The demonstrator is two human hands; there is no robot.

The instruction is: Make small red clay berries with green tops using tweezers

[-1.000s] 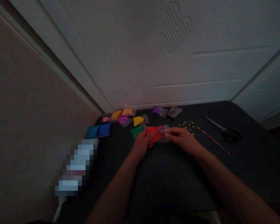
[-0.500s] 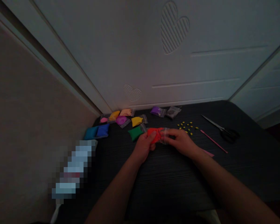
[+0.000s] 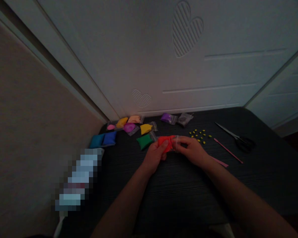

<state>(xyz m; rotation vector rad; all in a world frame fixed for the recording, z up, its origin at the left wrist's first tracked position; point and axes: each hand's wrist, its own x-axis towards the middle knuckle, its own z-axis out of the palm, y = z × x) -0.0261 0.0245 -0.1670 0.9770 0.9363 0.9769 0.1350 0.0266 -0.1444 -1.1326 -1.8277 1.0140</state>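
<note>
Between my hands is a small clear zip bag of red modelling clay (image 3: 166, 143). My left hand (image 3: 156, 153) grips its clay-filled end, with the thumb pressed on top. At the bag's clear end are the fingers of my right hand (image 3: 190, 147), some of them seen through or inside the plastic; their tips are partly hidden. Just left of the red bag lies a bag of green clay (image 3: 144, 141). Several small yellow-and-dark pieces (image 3: 200, 135) are scattered beyond my right hand.
Bags of yellow (image 3: 146, 128), purple (image 3: 166, 117) and blue clay (image 3: 109, 138) lie toward the back and left. On the right are scissors (image 3: 235, 136), a thin pink tool (image 3: 227, 150) and a flat pink strip (image 3: 220, 161). A blurred-out white object (image 3: 80, 178) stands at left.
My right fingers have moved left, further over the bag's clear end and closer to the red clay. The flat pink strip now shows beside my right wrist. My left hand keeps its hold.
</note>
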